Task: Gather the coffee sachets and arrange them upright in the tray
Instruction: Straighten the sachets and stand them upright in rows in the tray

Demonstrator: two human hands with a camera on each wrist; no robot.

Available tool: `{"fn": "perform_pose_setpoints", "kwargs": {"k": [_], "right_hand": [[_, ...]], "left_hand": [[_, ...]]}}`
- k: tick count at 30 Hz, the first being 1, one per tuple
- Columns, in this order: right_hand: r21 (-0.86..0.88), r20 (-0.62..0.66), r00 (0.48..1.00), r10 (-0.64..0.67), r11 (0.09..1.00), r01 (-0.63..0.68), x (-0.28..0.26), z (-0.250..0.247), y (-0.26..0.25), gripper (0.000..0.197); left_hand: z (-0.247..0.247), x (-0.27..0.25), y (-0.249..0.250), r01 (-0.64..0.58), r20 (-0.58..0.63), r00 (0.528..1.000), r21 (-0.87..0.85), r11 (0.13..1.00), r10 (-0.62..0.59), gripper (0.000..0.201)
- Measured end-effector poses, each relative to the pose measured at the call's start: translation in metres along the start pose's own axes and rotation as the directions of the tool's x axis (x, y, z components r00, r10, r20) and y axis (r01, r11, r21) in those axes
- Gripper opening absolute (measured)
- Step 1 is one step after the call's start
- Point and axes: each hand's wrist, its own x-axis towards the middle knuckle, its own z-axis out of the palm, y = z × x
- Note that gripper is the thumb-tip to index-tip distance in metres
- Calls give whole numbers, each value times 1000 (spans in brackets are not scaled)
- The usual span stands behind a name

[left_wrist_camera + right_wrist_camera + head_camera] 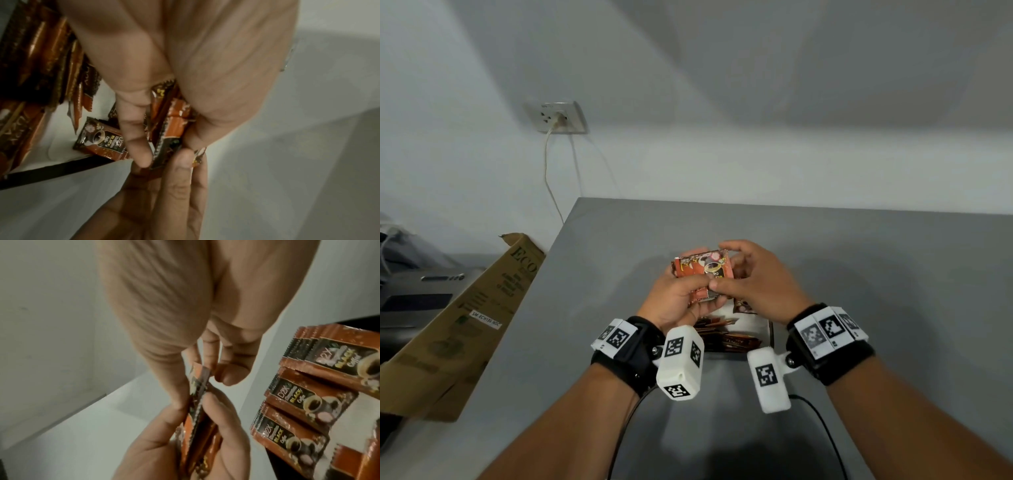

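Several coffee sachets (702, 274) sit bunched in my left hand (678, 298), held above the grey table (859, 257) just beyond the tray (763, 330). My left fingers and thumb curl round the bunch; my right hand (753, 277) pinches its near edge between thumb and forefinger. The bunch's long axis runs roughly across my view, so I judge it must be turned on end before it goes down. The tray lies directly below and toward me, nearer my right wrist. Sachets already in it (312, 395) read "D2X BLACK Coffee". Beside the table, a cardboard box (465, 318) shows "ECO" and a sticker I cannot fully read.
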Motion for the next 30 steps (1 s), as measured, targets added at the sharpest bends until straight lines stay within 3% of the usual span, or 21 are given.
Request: {"fn": "perform_pose_setpoints", "kwargs": {"k": [4,8,12,15,17,19,23,26,28,30], "right_hand": [[186,-133,989,61,982,-35,0,3,6,44],[507,-183,964,192,859,-75,3,-7,1,27],[325,-159,980,123,944,-66,2,-21,-4,38],[223,-64,994,92,972,-76,2,-19,-7,41],[222,-61,995,85,972,-69,3,-14,-7,36],[276,-123,989,86,960,-49,5,-8,-3,34],[419,-125,979,162,903,-96,0,5,4,23],[521,-144,970,198,848,-96,-2,10,7,9],[654,-121,956,266,746,-125,1,4,6,11],[689,-64,953,295,704,-172,-1,-1,5,12]], "left_hand": [[1,0,-3,-15,34,999,-8,1000,15,42],[-4,2,-2,5,20,1000,-74,997,-4,30],[-9,5,2,-20,-14,1000,-42,999,20,39],[-2,2,2,-4,6,1000,-5,1000,4,18],[3,0,0,-24,22,1000,49,999,23,23],[7,0,-3,-73,18,997,79,994,72,42],[8,-1,-5,-148,-12,989,87,985,150,49],[9,-2,-5,-121,-48,991,26,992,122,31],[10,-2,-3,-74,-99,993,-57,996,68,13],[8,0,-1,-73,-149,987,-80,994,60,12]]}}
